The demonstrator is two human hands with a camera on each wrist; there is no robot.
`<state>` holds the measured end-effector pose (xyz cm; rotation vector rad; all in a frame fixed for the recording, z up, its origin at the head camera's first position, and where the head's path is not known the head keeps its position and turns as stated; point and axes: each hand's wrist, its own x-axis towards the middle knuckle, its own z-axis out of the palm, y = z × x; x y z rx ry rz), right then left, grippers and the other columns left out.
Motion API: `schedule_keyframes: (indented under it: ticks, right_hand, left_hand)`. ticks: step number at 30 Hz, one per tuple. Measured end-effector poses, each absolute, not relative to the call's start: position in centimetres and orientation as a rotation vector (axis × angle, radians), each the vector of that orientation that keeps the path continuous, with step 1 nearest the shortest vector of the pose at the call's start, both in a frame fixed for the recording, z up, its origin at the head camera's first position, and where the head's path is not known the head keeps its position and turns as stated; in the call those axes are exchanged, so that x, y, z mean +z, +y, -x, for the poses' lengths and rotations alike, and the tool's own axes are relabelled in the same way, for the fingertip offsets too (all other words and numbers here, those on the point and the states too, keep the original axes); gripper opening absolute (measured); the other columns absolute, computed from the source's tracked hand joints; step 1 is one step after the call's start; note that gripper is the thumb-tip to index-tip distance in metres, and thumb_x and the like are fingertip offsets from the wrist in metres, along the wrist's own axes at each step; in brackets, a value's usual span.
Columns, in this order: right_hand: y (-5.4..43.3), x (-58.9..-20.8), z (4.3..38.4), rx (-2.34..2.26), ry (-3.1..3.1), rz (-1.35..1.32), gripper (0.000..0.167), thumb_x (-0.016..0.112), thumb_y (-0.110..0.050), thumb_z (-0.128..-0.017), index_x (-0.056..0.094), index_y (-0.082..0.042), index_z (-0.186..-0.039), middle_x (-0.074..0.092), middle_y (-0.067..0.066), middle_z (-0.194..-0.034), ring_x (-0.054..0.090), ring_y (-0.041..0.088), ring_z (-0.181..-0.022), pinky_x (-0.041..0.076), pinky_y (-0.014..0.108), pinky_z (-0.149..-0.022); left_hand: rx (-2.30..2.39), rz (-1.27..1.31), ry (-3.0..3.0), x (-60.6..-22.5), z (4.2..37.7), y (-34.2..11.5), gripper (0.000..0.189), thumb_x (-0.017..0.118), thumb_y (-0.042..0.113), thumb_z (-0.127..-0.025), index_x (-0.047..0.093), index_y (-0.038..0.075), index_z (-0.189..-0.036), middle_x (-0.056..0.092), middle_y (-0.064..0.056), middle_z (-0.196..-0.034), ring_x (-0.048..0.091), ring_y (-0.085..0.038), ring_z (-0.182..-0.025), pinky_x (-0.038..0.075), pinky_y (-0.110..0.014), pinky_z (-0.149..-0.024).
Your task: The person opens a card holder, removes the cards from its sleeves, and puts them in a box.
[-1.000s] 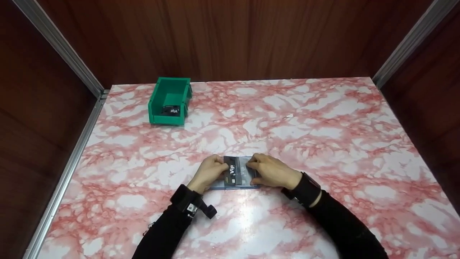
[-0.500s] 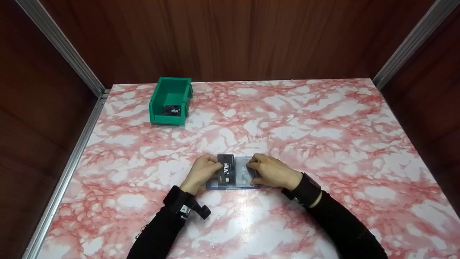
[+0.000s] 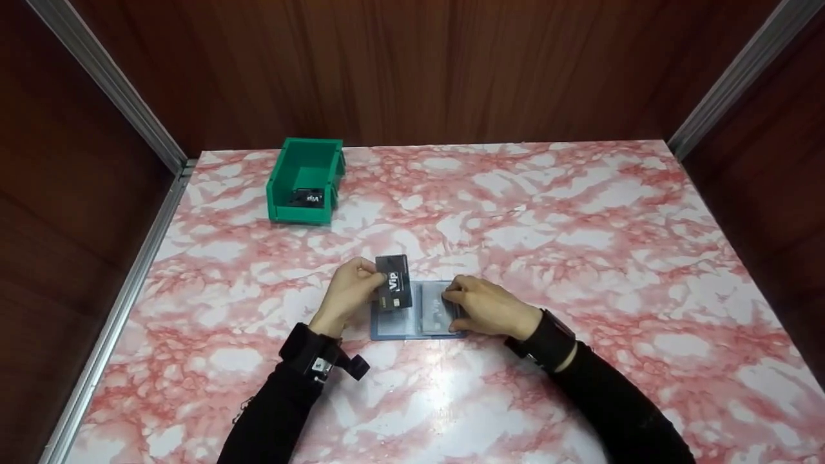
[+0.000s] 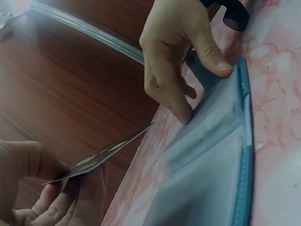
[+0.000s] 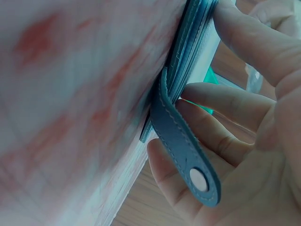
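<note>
A black card (image 3: 396, 290) printed "Vip" is pinched between the thumb and fingers of my left hand (image 3: 348, 289). It is lifted over the left part of an open blue card holder (image 3: 387, 328), apart from it, and appears nearly edge-on in the left wrist view. The holder lies flat, its clear plastic sleeves (image 4: 202, 141) spread open. My right hand (image 3: 493, 307) grips the holder's right side, thumb on one edge and fingertips on the sleeve. A stitched strap (image 5: 183, 146) with a metal snap sticks out beside the right fingers in the right wrist view.
A green bin (image 3: 301, 215) stands at the back left of the red-and-white marbled table (image 3: 567, 225). Inside it lies another black "Vip" card (image 3: 310, 198), perhaps more than one. Dark wood panels (image 3: 412, 71) enclose the back and both sides.
My left hand has drawn the black card leftward off the right sleeve, then raised it up and away from the holder. The right hand has stayed in place.
</note>
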<state>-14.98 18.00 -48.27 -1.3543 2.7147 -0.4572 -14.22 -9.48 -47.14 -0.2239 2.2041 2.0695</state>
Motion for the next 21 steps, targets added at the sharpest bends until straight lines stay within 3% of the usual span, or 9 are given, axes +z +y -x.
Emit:
schedule_keyframes:
  ticks: [7, 15, 21]
  right_hand:
    - [18.2, -48.3, 14.9, -0.45, 2.738, 1.408, 0.05, 0.089, -0.025, -0.087, 0.073, 0.006, -0.124, 0.065, 0.015, -0.11, 0.066, 0.03, -0.099, 0.057, 0.042, -0.088]
    - [18.2, -48.2, 14.9, -0.454, 2.736, 1.395, 0.051, 0.089, -0.024, -0.087, 0.072, 0.006, -0.124, 0.066, 0.015, -0.111, 0.067, 0.03, -0.1, 0.058, 0.043, -0.088]
    - [18.2, -48.4, 15.0, -0.453, 2.733, 1.392, 0.052, 0.089, -0.025, -0.088, 0.072, 0.006, -0.126, 0.065, 0.015, -0.112, 0.066, 0.03, -0.1, 0.057, 0.043, -0.088]
  left_hand:
    - [2.279, 0.259, 2.164, -45.1, 15.9, -10.9, 0.012, 0.062, -0.012, -0.092, 0.056, -0.001, -0.093, 0.064, -0.003, -0.072, 0.068, -0.01, -0.066, 0.061, -0.023, -0.065]
    - [2.55, 0.323, 1.969, -42.2, 18.0, -12.3, 0.016, 0.057, -0.014, -0.097, 0.048, -0.002, -0.099, 0.065, -0.008, -0.081, 0.073, -0.014, -0.076, 0.064, -0.028, -0.076]
    - [2.685, 0.344, 1.9, -40.7, 19.4, -13.1, 0.015, 0.055, -0.013, -0.1, 0.047, 0.0, -0.1, 0.058, -0.005, -0.079, 0.07, -0.012, -0.077, 0.063, -0.027, -0.079]
